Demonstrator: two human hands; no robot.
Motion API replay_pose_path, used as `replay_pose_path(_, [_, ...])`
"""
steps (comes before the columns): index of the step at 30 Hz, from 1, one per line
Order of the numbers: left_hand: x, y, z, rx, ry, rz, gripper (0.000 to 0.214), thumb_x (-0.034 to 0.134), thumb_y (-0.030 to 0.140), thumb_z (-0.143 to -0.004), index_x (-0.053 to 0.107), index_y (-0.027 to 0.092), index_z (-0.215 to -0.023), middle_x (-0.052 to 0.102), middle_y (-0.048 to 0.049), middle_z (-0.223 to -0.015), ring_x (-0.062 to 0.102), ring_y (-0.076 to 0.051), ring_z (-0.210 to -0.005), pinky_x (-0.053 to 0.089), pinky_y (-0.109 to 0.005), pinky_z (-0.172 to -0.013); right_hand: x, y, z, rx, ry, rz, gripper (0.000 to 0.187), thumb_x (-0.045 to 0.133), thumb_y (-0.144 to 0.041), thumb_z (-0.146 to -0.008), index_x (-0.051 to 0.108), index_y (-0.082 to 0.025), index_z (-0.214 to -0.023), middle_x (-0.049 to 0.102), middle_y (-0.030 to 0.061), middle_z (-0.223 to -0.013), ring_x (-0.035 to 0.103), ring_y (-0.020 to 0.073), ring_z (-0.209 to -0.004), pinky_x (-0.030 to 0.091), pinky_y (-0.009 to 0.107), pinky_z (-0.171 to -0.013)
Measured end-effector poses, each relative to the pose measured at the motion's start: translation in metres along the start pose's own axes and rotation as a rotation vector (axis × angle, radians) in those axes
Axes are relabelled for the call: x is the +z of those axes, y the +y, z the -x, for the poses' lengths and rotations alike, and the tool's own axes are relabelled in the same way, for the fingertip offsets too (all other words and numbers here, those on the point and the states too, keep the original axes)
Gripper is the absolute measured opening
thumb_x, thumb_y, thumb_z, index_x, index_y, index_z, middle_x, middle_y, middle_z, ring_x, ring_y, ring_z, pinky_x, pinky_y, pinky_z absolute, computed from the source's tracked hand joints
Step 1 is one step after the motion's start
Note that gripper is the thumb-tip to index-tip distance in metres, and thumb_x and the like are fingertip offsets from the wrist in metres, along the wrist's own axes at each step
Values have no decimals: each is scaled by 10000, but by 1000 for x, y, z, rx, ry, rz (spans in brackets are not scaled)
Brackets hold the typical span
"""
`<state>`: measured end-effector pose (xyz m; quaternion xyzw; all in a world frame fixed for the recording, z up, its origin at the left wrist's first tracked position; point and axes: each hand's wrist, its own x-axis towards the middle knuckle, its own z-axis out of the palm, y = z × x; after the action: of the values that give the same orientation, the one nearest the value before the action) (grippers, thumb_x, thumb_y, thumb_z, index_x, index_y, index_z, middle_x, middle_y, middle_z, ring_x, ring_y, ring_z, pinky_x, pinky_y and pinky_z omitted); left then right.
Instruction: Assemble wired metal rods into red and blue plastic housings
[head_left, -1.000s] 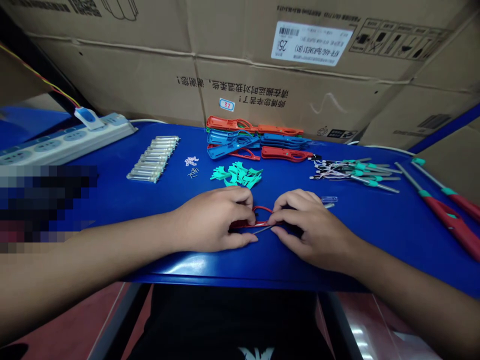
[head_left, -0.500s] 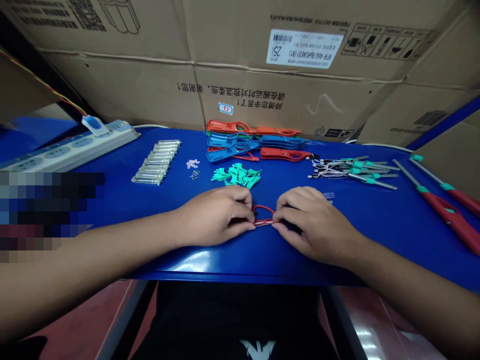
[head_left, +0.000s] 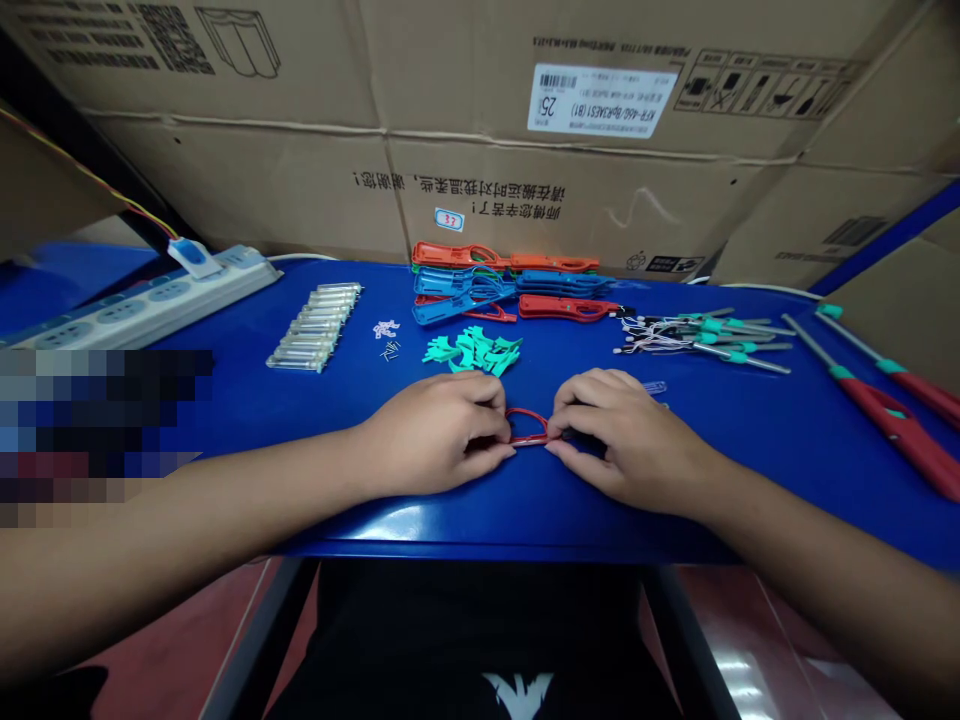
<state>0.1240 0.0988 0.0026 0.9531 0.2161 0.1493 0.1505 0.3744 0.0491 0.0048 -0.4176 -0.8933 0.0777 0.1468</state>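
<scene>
A red lighter shell [head_left: 529, 426] lies low over the blue table between my hands, its curved handle loop showing in the gap. My left hand [head_left: 442, 432] pinches its left end, and my right hand [head_left: 626, 435] pinches the right end. Both hands are closed, and their fingers hide most of the shell. Just beyond them is a heap of green triggers [head_left: 476, 350]. Behind that, orange, blue and red shell halves [head_left: 480, 285] are stacked, with more red shells [head_left: 566, 307] to their right.
Clear fuel tubes [head_left: 311, 325] lie in a row at left, near small white pieces [head_left: 385, 329] and screws [head_left: 390, 350]. Metal rods with wires [head_left: 720, 340] and assembled red lighters [head_left: 900, 425] are at right. A power strip [head_left: 142, 300] and a cardboard wall [head_left: 450, 150] bound the table.
My fingers have shifted slightly on the red shell, and a pale strip along its near edge shows less now. Both hands keep their grip; the view has tilted a little.
</scene>
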Motion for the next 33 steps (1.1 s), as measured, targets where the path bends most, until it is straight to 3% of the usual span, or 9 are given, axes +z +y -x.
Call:
replay_pose_path(6, [-2, -2, 1, 21, 5, -4, 152, 639, 288, -920, 774, 220, -930, 665, -44, -945, 627, -169, -883, 508, -282, -792, -7, 9, 1, -14, 2, -121, 118, 622, -249, -909, 668, -188, -999, 649, 67, -997, 579, 206, -919, 453, 367, -830])
replay_pose_path(13, [-3, -5, 1, -7, -28, 56, 164, 634, 283, -927, 779, 218, -968, 667, -46, -980, 625, -172, -905, 510, -305, -822, -12, 24, 4, 21, -70, -226, 214, 555, -271, -970, 742, -227, -1067, 694, 53, -1030, 644, 179, -953, 496, 318, -859])
replay_pose_path(24, [-4, -6, -1, -1, -29, 122, 172, 627, 288, -941, 777, 208, -961, 665, -44, -971, 637, -152, -877, 514, -285, -817, -12, 17, 0, 7, -51, -132, 193, 547, -253, -972, 727, -195, -1006, 695, 74, -992, 640, 201, -933, 502, 346, -852])
replay_pose_path(33, [-3, -6, -2, 12, -18, 117, 159, 636, 271, -935, 778, 208, -970, 662, -37, -964, 630, -146, -875, 507, -278, -812, -17, 13, -8, 181, -145, -245, 107, 616, -211, -900, 717, -188, -927, 704, 51, -956, 640, 165, -858, 494, 293, -790])
